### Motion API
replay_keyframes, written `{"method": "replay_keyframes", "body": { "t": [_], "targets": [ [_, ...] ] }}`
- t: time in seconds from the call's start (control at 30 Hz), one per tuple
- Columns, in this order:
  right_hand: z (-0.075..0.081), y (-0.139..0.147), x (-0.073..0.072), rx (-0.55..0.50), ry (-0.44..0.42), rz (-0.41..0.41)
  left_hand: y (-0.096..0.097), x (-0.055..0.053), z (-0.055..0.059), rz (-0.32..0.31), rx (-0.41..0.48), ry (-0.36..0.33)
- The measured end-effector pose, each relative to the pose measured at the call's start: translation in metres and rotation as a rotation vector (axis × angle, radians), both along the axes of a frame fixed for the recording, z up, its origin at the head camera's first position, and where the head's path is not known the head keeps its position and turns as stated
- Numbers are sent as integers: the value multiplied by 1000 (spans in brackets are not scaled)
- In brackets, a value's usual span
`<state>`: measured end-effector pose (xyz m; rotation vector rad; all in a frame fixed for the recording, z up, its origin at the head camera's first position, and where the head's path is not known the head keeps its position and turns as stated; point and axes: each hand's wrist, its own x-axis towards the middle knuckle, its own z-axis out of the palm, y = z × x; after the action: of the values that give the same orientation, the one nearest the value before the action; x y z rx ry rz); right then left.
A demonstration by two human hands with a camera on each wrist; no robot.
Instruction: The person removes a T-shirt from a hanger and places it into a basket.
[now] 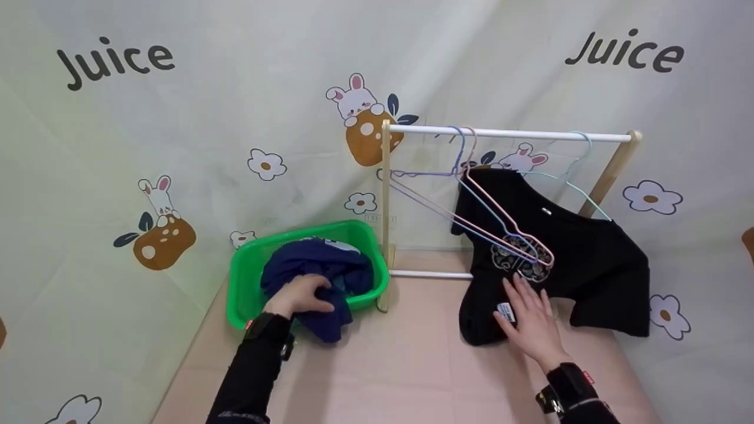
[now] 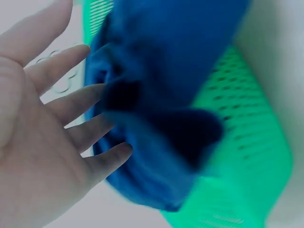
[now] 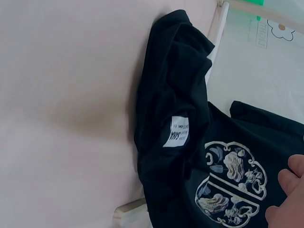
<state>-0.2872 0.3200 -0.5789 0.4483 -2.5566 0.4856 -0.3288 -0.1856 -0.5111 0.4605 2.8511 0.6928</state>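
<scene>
A black T-shirt (image 1: 612,277) with an embroidered floral patch (image 3: 232,164) hangs from a mint green hanger (image 1: 580,185) on the rack. Its lower part is bunched, and a white label (image 3: 178,131) shows there. My right hand (image 1: 533,324) lies at the shirt's front below the patch, its fingers extended. At the left, a navy garment (image 1: 321,259) is heaped in a green basket (image 1: 235,288), one end draping over the front rim. My left hand (image 1: 303,294) is at that garment. In the left wrist view its fingers (image 2: 71,104) are spread against the cloth, not gripping it.
A small rack with a white top bar (image 1: 506,134) and wooden posts (image 1: 386,206) stands right of the basket. A blue hanger (image 1: 459,153) and a pink hanger (image 1: 492,203) hang on it, overlapping the shirt's front. Behind is a printed curtain (image 1: 265,106); below, a pale pink tabletop (image 1: 400,365).
</scene>
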Motion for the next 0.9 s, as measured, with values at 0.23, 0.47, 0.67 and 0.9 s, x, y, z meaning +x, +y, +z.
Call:
{"method": "replay_keyframes", "body": {
  "t": [0.23,0.47,0.67,0.9],
  "targets": [
    [5,10,-3,-13,-9,-22,7,11,-23,29,-107,99],
    [12,22,-6,-11,21,-53,11,11,-27,41,-134,186],
    [27,36,-8,1,51,-78,3,4,-28,146,25,202],
    [56,54,-12,-13,93,-99,-8,-6,-16,436,261,372]
  ]
}}
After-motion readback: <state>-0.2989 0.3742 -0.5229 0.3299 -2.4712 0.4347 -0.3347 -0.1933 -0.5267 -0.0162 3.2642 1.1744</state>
